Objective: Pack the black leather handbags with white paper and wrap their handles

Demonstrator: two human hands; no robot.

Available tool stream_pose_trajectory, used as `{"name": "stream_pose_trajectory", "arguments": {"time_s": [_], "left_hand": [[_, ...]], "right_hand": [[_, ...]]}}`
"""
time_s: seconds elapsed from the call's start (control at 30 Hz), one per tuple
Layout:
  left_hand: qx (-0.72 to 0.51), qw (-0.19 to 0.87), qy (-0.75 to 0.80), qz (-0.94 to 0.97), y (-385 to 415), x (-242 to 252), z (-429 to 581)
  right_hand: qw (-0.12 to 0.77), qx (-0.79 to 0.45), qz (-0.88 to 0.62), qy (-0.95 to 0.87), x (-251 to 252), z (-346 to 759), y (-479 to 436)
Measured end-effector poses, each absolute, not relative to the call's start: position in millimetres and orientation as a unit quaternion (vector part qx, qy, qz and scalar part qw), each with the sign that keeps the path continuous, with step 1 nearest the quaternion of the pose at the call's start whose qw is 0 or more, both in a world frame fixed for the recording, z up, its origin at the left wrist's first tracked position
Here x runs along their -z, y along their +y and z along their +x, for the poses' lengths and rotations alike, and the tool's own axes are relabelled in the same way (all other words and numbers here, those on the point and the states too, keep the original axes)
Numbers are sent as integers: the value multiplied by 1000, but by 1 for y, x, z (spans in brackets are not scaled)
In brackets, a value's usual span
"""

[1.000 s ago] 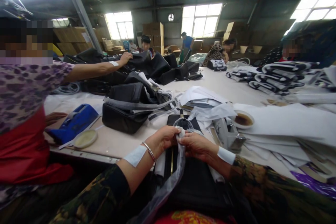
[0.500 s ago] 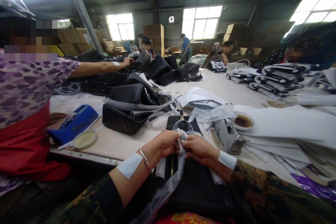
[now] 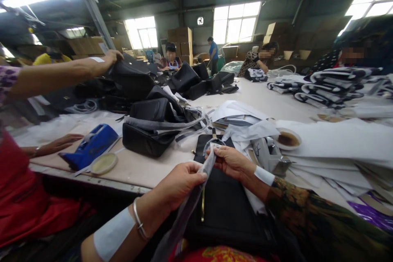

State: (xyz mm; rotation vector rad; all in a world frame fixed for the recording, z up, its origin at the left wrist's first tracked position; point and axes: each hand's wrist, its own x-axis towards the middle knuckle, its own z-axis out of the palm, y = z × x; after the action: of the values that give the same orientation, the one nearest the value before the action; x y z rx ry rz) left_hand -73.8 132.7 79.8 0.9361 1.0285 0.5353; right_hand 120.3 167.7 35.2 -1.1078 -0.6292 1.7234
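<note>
Wearer's two hands (image 3: 183, 183) (image 3: 231, 162), holding one strip (image 3: 209, 164)

The left hand (image 3: 186, 180) has moved down the strip (image 3: 208, 164) toward the worktop's (image 3: 159, 168) near edge, now apart from the right hand (image 3: 230, 161), where both nearly met before. At left, a co-worker's hand (image 3: 112, 59) has shifted leftward, now gripping a black bag (image 3: 132, 81); the co-worker's head has left view.
</note>
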Motion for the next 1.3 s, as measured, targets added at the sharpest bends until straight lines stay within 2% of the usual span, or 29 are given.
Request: {"name": "stream_pose_trajectory", "arguments": {"time_s": [0.2, 0.3, 0.47, 0.67, 0.87, 1.0, 1.13, 1.3], "left_hand": [[-130, 799, 380, 447, 116, -96, -95], [-175, 784, 371, 466, 120, -119, -102], [-309, 741, 360, 475, 152, -160, -97], [-327, 763, 322, 455, 174, -181, -69], [-364, 780, 304, 408, 181, -198, -59], [-391, 773, 286, 409, 188, -202, -63], [-385, 754, 301, 440, 192, -194, -67], [-358, 758, 308, 450, 192, -185, -58]], "right_hand": [[475, -665, -474, -329, -38, 118, 178], [444, -642, -498, -377, -40, 127, 184], [333, -420, -585, -608, -42, 150, 198], [201, -279, -583, -736, -33, 144, 221], [104, -209, -608, -759, -4, 132, 233], [77, -206, -598, -771, 4, 133, 226], [119, -199, -570, -788, -19, 136, 218], [424, -64, -451, -783, -94, 131, 205]]}}
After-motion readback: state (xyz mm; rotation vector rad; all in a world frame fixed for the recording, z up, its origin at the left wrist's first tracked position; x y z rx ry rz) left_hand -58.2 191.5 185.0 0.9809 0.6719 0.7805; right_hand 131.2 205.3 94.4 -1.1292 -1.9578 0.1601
